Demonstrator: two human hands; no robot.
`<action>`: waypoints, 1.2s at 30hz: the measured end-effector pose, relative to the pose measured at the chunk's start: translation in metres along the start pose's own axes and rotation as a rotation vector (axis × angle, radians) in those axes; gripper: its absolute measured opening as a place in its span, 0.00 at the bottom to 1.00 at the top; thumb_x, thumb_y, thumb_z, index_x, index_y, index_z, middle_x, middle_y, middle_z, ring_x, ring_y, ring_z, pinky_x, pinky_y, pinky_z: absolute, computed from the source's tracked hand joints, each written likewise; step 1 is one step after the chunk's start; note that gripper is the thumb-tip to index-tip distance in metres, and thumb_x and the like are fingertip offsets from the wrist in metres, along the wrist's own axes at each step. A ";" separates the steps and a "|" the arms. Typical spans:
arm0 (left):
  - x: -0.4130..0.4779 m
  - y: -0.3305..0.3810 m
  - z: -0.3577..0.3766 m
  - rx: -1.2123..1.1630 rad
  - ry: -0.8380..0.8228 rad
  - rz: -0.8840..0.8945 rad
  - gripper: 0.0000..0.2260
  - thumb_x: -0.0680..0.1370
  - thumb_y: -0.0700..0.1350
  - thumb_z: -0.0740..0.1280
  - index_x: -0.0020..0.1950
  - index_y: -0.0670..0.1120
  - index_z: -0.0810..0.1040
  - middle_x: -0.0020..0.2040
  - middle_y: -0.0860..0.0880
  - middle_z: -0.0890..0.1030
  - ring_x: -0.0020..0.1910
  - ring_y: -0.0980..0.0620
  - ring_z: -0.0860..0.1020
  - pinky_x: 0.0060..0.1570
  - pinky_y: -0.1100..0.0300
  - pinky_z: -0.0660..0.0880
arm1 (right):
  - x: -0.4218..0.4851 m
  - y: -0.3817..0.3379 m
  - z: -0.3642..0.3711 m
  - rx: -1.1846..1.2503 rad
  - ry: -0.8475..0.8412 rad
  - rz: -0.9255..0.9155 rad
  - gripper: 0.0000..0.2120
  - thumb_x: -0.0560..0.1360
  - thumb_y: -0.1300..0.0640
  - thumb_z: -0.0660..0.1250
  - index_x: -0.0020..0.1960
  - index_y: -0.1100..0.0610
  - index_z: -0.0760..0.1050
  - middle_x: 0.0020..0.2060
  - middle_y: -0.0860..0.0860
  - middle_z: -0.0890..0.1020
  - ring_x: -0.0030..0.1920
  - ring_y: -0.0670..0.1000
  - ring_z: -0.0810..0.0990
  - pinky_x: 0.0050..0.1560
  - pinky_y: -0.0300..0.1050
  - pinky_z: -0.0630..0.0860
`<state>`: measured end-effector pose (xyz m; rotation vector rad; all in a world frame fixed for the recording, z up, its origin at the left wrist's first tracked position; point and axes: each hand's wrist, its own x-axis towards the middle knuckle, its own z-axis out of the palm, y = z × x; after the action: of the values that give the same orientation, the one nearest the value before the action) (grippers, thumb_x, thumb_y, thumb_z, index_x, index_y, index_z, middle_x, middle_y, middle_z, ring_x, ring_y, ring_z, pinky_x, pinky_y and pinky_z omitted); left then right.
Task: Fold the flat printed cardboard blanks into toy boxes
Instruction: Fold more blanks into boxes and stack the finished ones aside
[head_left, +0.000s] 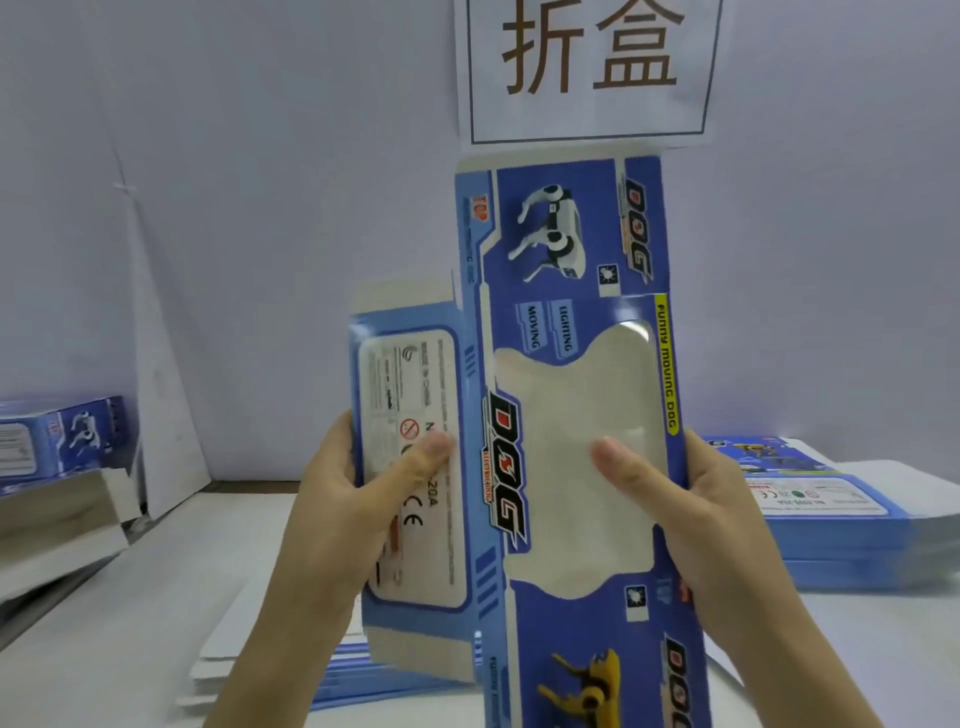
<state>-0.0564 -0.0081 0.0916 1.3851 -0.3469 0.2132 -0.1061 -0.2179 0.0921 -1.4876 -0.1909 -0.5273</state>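
Printed dog-box blank: upright between your hands, above the bench. Your left hand pinches its label panel; your right hand grips the opposite edge, thumb on the window.

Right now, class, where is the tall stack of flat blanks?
In the head view the stack of flat blanks lies on the table at the right, just behind the right hand holding the raised blank.

bright, even light | soft blur | glare on window
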 end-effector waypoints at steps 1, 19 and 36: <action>-0.001 0.001 0.002 0.033 -0.023 0.011 0.32 0.58 0.58 0.74 0.61 0.60 0.71 0.48 0.55 0.84 0.43 0.54 0.84 0.32 0.63 0.80 | 0.000 0.000 0.003 -0.029 -0.003 -0.017 0.18 0.64 0.46 0.72 0.51 0.52 0.80 0.41 0.49 0.86 0.39 0.49 0.86 0.32 0.36 0.78; -0.011 -0.008 0.027 0.138 -0.189 0.150 0.27 0.69 0.57 0.76 0.66 0.58 0.72 0.57 0.59 0.81 0.58 0.60 0.78 0.50 0.64 0.78 | -0.006 0.022 0.038 -0.199 0.018 -0.212 0.30 0.61 0.33 0.71 0.61 0.34 0.69 0.51 0.35 0.71 0.56 0.37 0.76 0.53 0.33 0.75; 0.009 -0.012 -0.010 -0.067 -0.101 0.021 0.27 0.69 0.56 0.75 0.65 0.57 0.70 0.51 0.51 0.84 0.48 0.49 0.84 0.37 0.59 0.81 | 0.007 0.012 0.001 -0.017 0.042 -0.080 0.13 0.71 0.56 0.70 0.56 0.55 0.79 0.45 0.49 0.86 0.43 0.50 0.86 0.34 0.44 0.81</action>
<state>-0.0428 -0.0013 0.0823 1.3289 -0.4492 0.1479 -0.0948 -0.2180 0.0846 -1.4885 -0.2145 -0.6252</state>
